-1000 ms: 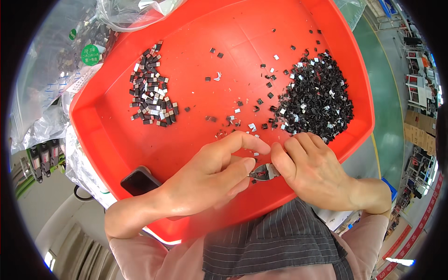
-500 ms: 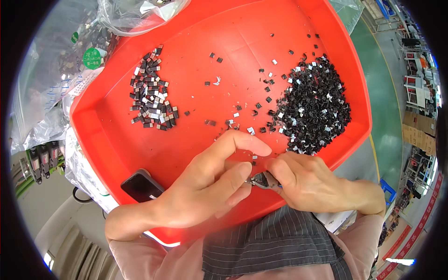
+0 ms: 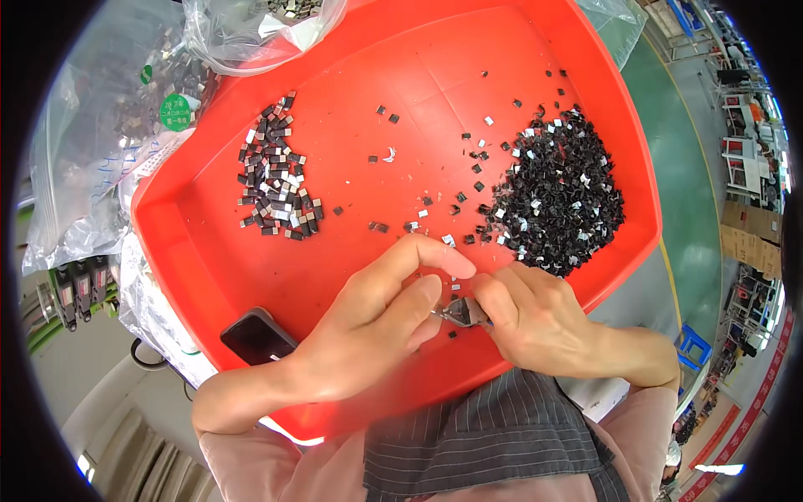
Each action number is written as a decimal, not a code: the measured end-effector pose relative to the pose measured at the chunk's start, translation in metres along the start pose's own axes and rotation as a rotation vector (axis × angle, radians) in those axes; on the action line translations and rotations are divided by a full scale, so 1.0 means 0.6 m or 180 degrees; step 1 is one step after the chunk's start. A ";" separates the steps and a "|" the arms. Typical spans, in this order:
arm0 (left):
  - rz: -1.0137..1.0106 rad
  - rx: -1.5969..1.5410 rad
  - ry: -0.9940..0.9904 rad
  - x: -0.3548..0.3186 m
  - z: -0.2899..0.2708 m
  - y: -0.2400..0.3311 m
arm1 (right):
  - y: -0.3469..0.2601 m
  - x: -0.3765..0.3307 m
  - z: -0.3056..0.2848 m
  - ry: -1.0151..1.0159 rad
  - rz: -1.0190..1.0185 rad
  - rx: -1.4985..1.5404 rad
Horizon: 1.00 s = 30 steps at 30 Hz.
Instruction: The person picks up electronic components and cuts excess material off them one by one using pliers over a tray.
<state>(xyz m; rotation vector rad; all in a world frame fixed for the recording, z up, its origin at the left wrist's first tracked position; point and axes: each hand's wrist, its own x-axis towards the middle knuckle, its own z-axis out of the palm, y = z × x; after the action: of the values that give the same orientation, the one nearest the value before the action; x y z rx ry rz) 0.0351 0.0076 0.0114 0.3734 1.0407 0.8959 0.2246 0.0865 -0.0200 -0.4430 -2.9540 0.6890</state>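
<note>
Over the front of the red tray [image 3: 401, 58], my two hands meet. My right hand [image 3: 544, 322] is closed round a small metal tool that looks like pliers [image 3: 461, 312]; its handles are hidden in the fist. The tool's tip points left, toward my left hand [image 3: 376, 314]. There the thumb presses against the curled fingers, with the index finger arched above. A shiny bit shows by the thumb, too small to name. One heap of small black pieces with silvery bits [image 3: 560, 188] lies right of the hands. Small black-and-silver rectangular parts [image 3: 280, 180] form a pile at the left.
A dark phone [image 3: 257, 336] rests at the tray's front left. Clear plastic bags [image 3: 117, 125] of small parts lean along the left, another bag [image 3: 251, 38] overlapping the far edge. Loose scraps dot the tray floor. A blue stool [image 3: 693, 347] stands on the floor at right.
Both hands have shifted slightly left, the pliers-like tool with them. A small dark piece now shows on the tray just below the tool. The finger positions look nearly the same.
</note>
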 end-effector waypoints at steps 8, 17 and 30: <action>0.1313 0.0897 0.0092 -0.002 0.008 -0.024 | -0.012 0.003 -0.005 -0.0169 0.0435 0.1197; 0.3031 0.2581 0.0405 0.021 -0.013 -0.050 | -0.006 0.027 -0.052 -0.1554 0.1390 0.3557; 0.2298 0.1764 0.0547 0.003 -0.015 -0.037 | 0.005 0.029 -0.017 0.0607 0.0547 0.0346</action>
<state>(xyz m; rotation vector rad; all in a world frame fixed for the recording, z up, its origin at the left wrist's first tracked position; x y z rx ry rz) 0.0380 -0.0056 -0.0088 1.2070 1.3364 1.2815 0.2102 0.0984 -0.0117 -0.7160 -2.7079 0.7728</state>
